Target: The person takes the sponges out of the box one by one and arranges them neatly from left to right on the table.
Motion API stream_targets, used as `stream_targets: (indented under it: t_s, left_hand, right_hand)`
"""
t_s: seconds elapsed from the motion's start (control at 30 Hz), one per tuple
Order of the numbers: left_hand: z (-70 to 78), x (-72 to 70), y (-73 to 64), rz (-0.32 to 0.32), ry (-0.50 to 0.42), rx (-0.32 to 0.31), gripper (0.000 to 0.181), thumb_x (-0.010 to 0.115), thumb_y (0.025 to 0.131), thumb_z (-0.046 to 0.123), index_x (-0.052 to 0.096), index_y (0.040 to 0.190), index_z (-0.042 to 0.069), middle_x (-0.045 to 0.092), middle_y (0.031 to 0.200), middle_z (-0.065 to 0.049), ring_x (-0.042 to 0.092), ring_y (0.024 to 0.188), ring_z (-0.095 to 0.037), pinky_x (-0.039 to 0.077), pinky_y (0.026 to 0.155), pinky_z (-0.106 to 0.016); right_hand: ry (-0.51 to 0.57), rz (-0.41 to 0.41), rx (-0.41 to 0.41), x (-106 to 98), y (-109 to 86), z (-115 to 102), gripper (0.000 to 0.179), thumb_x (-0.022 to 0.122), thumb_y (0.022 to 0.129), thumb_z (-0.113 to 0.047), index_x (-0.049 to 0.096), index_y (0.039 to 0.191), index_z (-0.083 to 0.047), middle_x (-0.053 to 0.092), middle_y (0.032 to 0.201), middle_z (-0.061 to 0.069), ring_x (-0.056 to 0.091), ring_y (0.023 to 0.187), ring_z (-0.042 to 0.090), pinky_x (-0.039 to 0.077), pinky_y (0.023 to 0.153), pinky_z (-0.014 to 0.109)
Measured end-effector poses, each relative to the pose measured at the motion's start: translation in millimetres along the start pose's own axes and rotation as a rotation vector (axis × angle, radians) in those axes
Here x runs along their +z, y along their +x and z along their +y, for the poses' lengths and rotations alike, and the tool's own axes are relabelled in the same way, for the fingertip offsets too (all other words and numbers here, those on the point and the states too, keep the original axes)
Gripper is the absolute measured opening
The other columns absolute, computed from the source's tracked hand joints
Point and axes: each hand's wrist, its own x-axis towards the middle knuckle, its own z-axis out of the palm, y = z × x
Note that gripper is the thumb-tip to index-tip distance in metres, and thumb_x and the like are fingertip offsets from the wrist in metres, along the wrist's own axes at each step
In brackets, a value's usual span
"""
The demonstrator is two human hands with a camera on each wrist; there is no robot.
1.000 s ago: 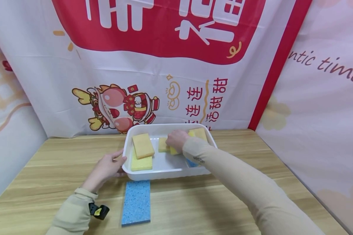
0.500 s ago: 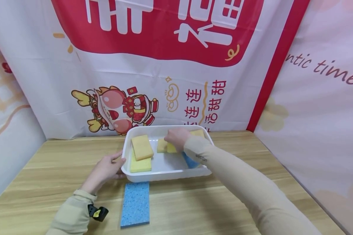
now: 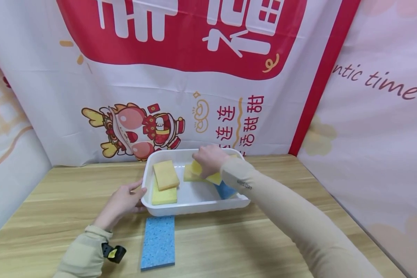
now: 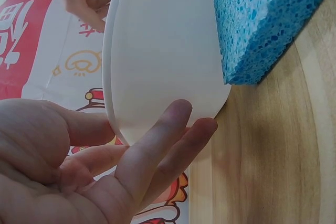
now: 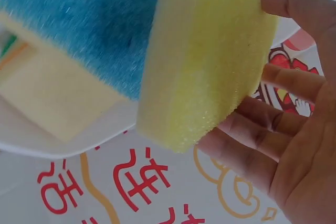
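In the head view, my right hand [image 3: 211, 158] reaches into a white plastic tub [image 3: 198, 208] and grips a yellow sponge [image 3: 213, 178]. The right wrist view shows this sponge [image 5: 215, 61] tilted, thumb on one edge and fingers along the other. Beside it a blue scouring face [image 5: 89, 30] shows. A blue sponge [image 3: 225, 191] leans inside the tub at the right, partly behind my forearm. My left hand [image 3: 123, 199] rests at the tub's left end. Straight fingertips [image 4: 178, 114] touch the outer wall there.
Inside the tub at left, a tan sponge [image 3: 166, 175] overlaps a yellow one [image 3: 164, 195]. Another pale sponge [image 3: 188, 173] lies by the back wall. A speckled blue sponge [image 3: 158, 243] lies on the wooden table [image 3: 264, 247] before the tub. Printed cloth hangs behind.
My right hand has raised and tilted the yellow sponge, showing more of its face. More of the blue sponge in the tub is visible. The left hand stays at the tub's end.
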Motion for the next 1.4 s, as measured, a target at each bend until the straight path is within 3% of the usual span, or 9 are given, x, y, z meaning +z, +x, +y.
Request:
stream_targets:
  t_s: [0.13, 0.33, 0.53, 0.87, 1.1, 1.23, 1.4]
  left_hand:
    - [-0.9, 0.1, 0.7, -0.001, -0.003, -0.004, 0.059, 0.050, 0.105, 0.025, 0.025, 0.154, 0.003, 0.051, 0.127, -0.039, 0.068, 0.085, -0.023, 0.060, 0.076, -0.039]
    - [-1.6, 0.0, 2.5, 0.000, 0.005, -0.011, 0.060, 0.050, 0.105, 0.027, 0.025, 0.154, 0.003, 0.049, 0.129, -0.039, 0.068, 0.087, -0.024, 0.060, 0.075, -0.038]
    - [-1.9, 1.0, 2.0, 0.002, -0.004, -0.023, 0.058, 0.049, 0.105, 0.026, 0.026, 0.154, 0.004, 0.048, 0.130, -0.039, 0.068, 0.089, -0.025, 0.060, 0.076, -0.039]
    - [0.3, 0.4, 0.3, 0.004, -0.009, -0.005, 0.058, 0.050, 0.105, 0.025, 0.026, 0.154, 0.003, 0.051, 0.127, -0.039, 0.068, 0.088, -0.025, 0.060, 0.075, -0.039]
    - [0.4, -0.1, -0.1, 0.002, -0.023, 0.010, 0.057, 0.050, 0.105, 0.022, 0.026, 0.154, 0.002, 0.052, 0.124, -0.039, 0.069, 0.086, -0.025, 0.060, 0.076, -0.041]
    - [-0.4, -0.4, 0.1, 0.005, -0.018, 0.013, 0.057, 0.050, 0.105, 0.022, 0.027, 0.153, 0.002, 0.053, 0.124, -0.039, 0.069, 0.085, -0.024, 0.060, 0.076, -0.040]
    - [-0.5, -0.2, 0.0, 0.010, 0.000, 0.006, 0.058, 0.051, 0.105, 0.025, 0.028, 0.153, 0.003, 0.054, 0.123, -0.038, 0.068, 0.085, -0.024, 0.060, 0.075, -0.039]
  right_hand:
    - [0.043, 0.032, 0.072, -2.5, -2.5, -4.7, 0.043, 0.077, 0.077, -0.047, 0.064, 0.102, -0.015, 0.058, 0.080, -0.003, 0.055, 0.074, 0.015, 0.048, 0.060, 0.027]
    - [0.138, 0.109, 0.232, -8.9, -8.8, -14.0, 0.061, 0.074, 0.077, -0.056, 0.057, 0.116, -0.011, 0.053, 0.090, 0.003, 0.054, 0.076, 0.017, 0.050, 0.057, 0.029]
    - [0.252, 0.187, 0.341, -16.9, -17.7, -19.2, 0.057, 0.073, 0.076, -0.057, 0.057, 0.107, -0.012, 0.056, 0.085, 0.002, 0.056, 0.070, 0.017, 0.049, 0.051, 0.028]
    - [0.427, 0.243, 0.428, -27.2, -39.2, -33.2, 0.055, 0.073, 0.077, -0.056, 0.056, 0.103, -0.011, 0.057, 0.081, 0.002, 0.056, 0.065, 0.018, 0.049, 0.052, 0.028]
    - [0.369, 0.253, 0.476, -33.5, -51.8, -53.0, 0.068, 0.070, 0.076, -0.061, 0.058, 0.115, -0.007, 0.055, 0.088, 0.007, 0.056, 0.069, 0.020, 0.050, 0.054, 0.031]
    - [0.388, 0.285, 0.493, -37.0, -59.9, -68.4, 0.073, 0.070, 0.076, -0.060, 0.057, 0.123, -0.005, 0.057, 0.097, 0.012, 0.056, 0.070, 0.021, 0.051, 0.052, 0.032]
    - [0.422, 0.306, 0.530, -38.5, -71.5, -88.1, 0.074, 0.069, 0.077, -0.061, 0.057, 0.126, -0.007, 0.058, 0.099, 0.012, 0.056, 0.072, 0.021, 0.054, 0.059, 0.038]
